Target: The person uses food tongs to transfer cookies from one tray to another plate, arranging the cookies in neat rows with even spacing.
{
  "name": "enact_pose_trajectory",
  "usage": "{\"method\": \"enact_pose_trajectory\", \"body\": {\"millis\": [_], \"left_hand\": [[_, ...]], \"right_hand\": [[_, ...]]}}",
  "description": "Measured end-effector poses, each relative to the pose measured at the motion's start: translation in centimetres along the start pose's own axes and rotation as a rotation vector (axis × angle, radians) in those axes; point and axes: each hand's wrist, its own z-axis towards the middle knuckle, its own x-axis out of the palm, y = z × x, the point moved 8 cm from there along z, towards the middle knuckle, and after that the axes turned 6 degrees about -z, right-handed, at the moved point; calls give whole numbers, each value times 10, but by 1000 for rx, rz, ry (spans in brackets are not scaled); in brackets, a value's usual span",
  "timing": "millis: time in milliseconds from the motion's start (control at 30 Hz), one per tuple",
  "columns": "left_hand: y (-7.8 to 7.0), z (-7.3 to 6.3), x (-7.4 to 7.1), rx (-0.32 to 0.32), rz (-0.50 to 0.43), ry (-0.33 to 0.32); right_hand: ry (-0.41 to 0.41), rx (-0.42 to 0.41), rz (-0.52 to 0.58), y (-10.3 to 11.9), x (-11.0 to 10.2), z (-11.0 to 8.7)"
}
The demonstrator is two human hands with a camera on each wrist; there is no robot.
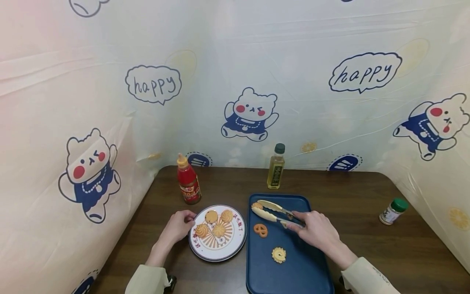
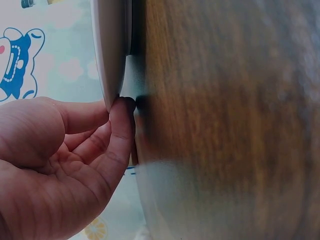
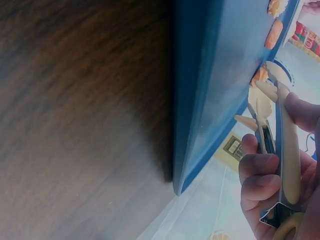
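Note:
My left hand [image 1: 178, 227] pinches the left rim of a white patterned plate [image 1: 229, 255], thumb on top and a finger beneath, as the left wrist view shows. On the plate lie several cookies [image 1: 219, 231]. My right hand [image 1: 318, 229] grips a pair of food tongs [image 1: 273, 212] with cream-coloured tips over the blue tray [image 1: 293, 275]. Between the tong tips, at the tray's far left corner, is a round cookie [image 3: 259, 75]. Nearer me on the tray lie a pretzel-shaped cookie [image 1: 260, 230] and a flower-edged ring cookie [image 1: 278, 255].
A red sauce bottle [image 1: 189, 183] with a yellow cap stands behind the plate. Behind the tray is an oil bottle [image 1: 276, 169], and a green-lidded spice jar [image 1: 393, 211] is at the right. A printed cloth [image 1: 205, 118] hangs along the table's back and sides.

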Motion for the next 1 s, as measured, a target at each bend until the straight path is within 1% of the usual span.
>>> {"method": "enact_pose_trajectory", "body": {"millis": [233, 467, 767, 1000], "left_hand": [[1, 0, 1, 12, 1, 0], [2, 0, 1, -1, -3, 2], [-1, 0, 0, 8, 2, 8], [0, -1, 1, -8, -3, 9]], "right_hand": [[-9, -10, -2, 1, -6, -2], [-23, -24, 6, 8, -15, -3], [-27, -77, 24, 25, -20, -9], [-34, -135, 7, 43, -20, -14]]}}
